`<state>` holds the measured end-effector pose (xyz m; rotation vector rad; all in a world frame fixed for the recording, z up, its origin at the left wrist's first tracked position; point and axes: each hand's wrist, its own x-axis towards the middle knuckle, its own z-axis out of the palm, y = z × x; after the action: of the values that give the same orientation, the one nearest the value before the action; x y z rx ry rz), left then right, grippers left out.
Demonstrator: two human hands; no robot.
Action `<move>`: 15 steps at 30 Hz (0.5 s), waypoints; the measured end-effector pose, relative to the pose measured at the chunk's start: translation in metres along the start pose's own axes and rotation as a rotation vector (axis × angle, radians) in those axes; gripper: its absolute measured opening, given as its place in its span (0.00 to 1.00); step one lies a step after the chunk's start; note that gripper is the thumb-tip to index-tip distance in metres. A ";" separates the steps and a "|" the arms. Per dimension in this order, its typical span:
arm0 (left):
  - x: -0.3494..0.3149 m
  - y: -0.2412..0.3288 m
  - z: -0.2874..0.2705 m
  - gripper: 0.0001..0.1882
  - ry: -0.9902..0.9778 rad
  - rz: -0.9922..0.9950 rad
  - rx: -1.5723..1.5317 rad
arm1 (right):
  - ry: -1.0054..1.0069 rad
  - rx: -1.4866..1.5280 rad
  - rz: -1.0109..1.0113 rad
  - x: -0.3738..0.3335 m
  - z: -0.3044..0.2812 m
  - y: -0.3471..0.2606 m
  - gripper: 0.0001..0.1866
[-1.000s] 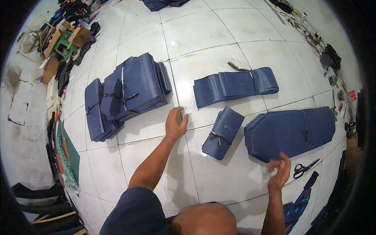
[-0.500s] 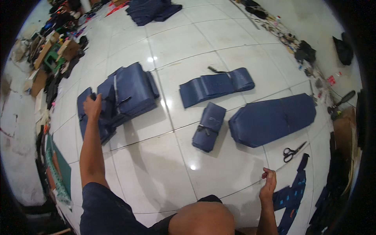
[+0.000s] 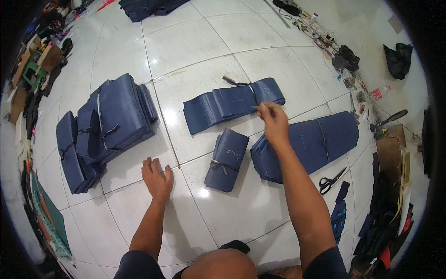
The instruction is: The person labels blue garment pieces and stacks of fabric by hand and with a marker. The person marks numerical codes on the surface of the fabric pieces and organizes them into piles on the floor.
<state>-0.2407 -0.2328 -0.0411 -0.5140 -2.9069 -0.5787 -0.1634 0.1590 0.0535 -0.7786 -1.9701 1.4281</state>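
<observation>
My left hand [image 3: 157, 179] is palm down at the tiled floor, fingers spread, with nothing in it. My right hand [image 3: 274, 122] is closed in a pinch at the near edge of a long folded navy fabric bundle [image 3: 232, 102]; what lies between its fingertips is too small to make out. Below my right forearm is a wide navy stack with cut corners [image 3: 306, 144], tied with a dark strip. A small rolled navy bundle [image 3: 227, 158], tied with a dark strip, lies between my hands. Large tied navy stacks [image 3: 116, 116] sit at the left.
Black-handled scissors [image 3: 332, 180] lie at the right, beside a dark strip of cloth with blue marks [image 3: 339, 214]. More dark fabric [image 3: 151, 8] is piled at the far end. Clutter and boxes [image 3: 49, 58] line the left wall; tools and scraps line the right wall.
My left hand has left the left-hand stacks and come down nearer to me at the floor. My right hand has reached forward to the long bundle. The view has shifted to the right.
</observation>
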 end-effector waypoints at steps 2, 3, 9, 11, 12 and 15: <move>0.003 -0.001 -0.001 0.26 -0.005 0.011 -0.004 | -0.013 -0.085 -0.040 0.032 0.029 0.017 0.13; 0.004 0.000 -0.001 0.27 -0.017 0.010 -0.006 | -0.011 -0.116 -0.043 0.044 0.040 0.024 0.12; 0.003 0.000 -0.001 0.28 -0.067 -0.017 0.025 | -0.003 -0.232 0.021 0.067 0.069 0.049 0.12; 0.004 0.000 0.000 0.28 -0.070 -0.020 0.021 | -0.007 -0.240 0.023 0.068 0.070 0.053 0.11; 0.003 0.000 0.001 0.28 -0.064 -0.025 0.013 | -0.011 -0.259 0.005 0.069 0.070 0.056 0.11; 0.001 -0.008 0.005 0.28 -0.049 -0.022 0.005 | -0.017 -0.328 -0.038 0.069 0.080 0.063 0.12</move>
<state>-0.2447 -0.2372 -0.0477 -0.5029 -2.9628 -0.5697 -0.2606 0.1761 -0.0197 -0.8661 -2.2513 1.1058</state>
